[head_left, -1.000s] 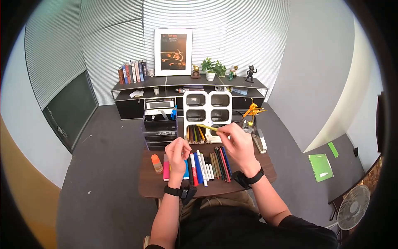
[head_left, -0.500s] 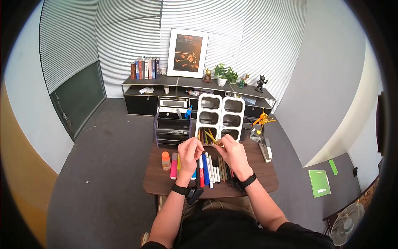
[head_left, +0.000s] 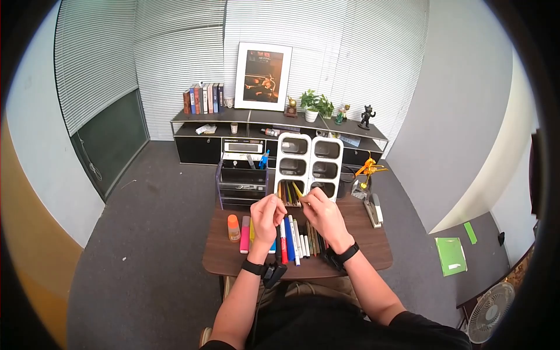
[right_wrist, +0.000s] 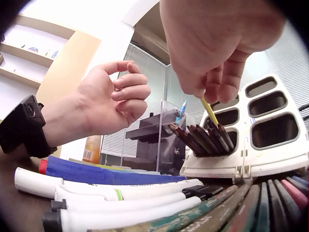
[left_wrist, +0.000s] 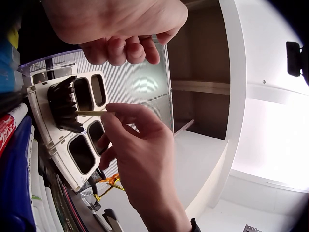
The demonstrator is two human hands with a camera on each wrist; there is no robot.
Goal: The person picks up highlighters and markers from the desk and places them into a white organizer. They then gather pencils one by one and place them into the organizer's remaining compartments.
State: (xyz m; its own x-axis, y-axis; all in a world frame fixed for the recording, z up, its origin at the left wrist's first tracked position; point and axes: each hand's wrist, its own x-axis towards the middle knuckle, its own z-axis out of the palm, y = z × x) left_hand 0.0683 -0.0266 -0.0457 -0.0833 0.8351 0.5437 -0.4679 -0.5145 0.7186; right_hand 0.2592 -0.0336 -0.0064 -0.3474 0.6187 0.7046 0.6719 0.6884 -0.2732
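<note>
My right hand point(head_left: 326, 219) pinches a yellow pencil point(right_wrist: 209, 112) between thumb and fingertips. The pencil leans, its lower end among several dark wooden pencils point(right_wrist: 200, 140) that stand in a front compartment of the white organizer point(right_wrist: 247, 153). The organizer's other compartments show dark openings. My left hand point(head_left: 265, 220) hovers over the row of markers, left of the right hand, fingers loosely curled with nothing in them. Below the hands lie a red marker point(head_left: 283, 248), a blue marker point(head_left: 290, 236), white markers point(right_wrist: 101, 212) and more pencils point(right_wrist: 236, 208), side by side.
A glue bottle point(head_left: 234, 227) with an orange cap and a pink highlighter point(head_left: 245, 236) are at the left of the table. Behind them stands a dark desk organizer point(head_left: 242, 181) with a blue pen point(head_left: 264, 158). A stapler point(head_left: 374, 211) lies at the right edge.
The right hand has lowered the yellow pencil from above the organizer down into the compartment of pencils. The left hand keeps about the same pose. The head view has shifted.
</note>
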